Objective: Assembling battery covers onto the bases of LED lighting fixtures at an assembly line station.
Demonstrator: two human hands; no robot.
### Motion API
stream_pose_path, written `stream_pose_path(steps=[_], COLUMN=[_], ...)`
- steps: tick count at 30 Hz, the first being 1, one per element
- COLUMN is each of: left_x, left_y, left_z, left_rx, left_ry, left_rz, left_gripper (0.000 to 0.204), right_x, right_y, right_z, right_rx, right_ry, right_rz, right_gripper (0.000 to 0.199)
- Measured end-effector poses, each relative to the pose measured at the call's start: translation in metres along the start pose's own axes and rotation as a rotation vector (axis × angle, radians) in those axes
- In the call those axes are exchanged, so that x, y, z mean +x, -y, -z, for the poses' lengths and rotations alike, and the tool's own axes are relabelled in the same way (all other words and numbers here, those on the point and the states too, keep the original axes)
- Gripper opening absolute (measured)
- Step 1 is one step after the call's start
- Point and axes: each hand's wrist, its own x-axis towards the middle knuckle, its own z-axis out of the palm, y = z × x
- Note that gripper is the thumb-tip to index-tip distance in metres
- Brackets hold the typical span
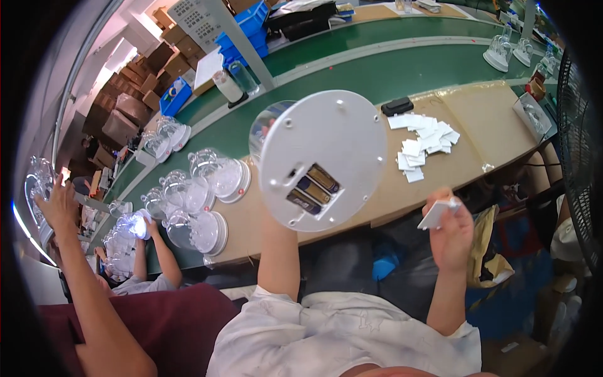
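A clear dome lamp with a round white base [352, 151] is held up in front of me, its underside facing me. Three batteries [314, 188] sit in its uncovered battery compartment. My left forearm [279, 264] rises behind the base; the hand gripping the lamp is hidden by it. To the right, my right hand [453, 235] pinches a small white battery cover [434, 215] between thumb and fingers, apart from the lamp. More white battery covers [427, 135] lie in a loose pile on the cardboard-topped table [496, 116].
Clear dome lamps [213, 232] stand close together at the left, with others [498, 53] on the green conveyor [377, 50]. A black case [397, 107] lies by the pile. Co-workers' hands [59, 204] are busy at far left. A black fan [575, 157] stands at right.
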Motion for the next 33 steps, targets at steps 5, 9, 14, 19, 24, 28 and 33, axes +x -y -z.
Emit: stream_pose_path(steps=[5,9,14,19,24,28,33], left_x=[-0.077,-0.076,-0.076,-0.061,-0.067,-0.065,-0.056], left_y=[0.085,0.073,0.088,0.104,0.092,0.087,0.097], left_z=[0.004,0.026,0.009,-0.013,-0.008,-0.012,-0.037], left_rx=[0.465,0.495,0.468,0.595,0.597,0.617,0.602], left_ry=[-0.117,0.229,0.151,0.289,0.140,0.033,-0.497], left_rz=[-0.240,-0.089,-0.026,-0.094,-0.128,-0.164,-0.257], left_gripper=[0.043,0.058,0.056,0.053,0.049,0.050,0.043], right_x=[0.009,0.010,0.006,-0.009,-0.027,-0.016,-0.014], right_y=[0.045,0.055,0.067,0.078,0.068,0.060,0.053], right_z=[-0.013,-0.038,-0.053,-0.066,-0.083,-0.083,-0.088], right_rx=[0.022,-0.115,-0.072,-0.209,-0.374,-0.589,-0.620], right_ry=[0.279,0.127,0.213,0.175,0.164,0.188,0.054], right_rz=[0.158,0.138,0.014,0.102,0.498,0.563,0.560], right_gripper=[0.026,0.027,0.026,0.027,0.042,0.024,0.023])
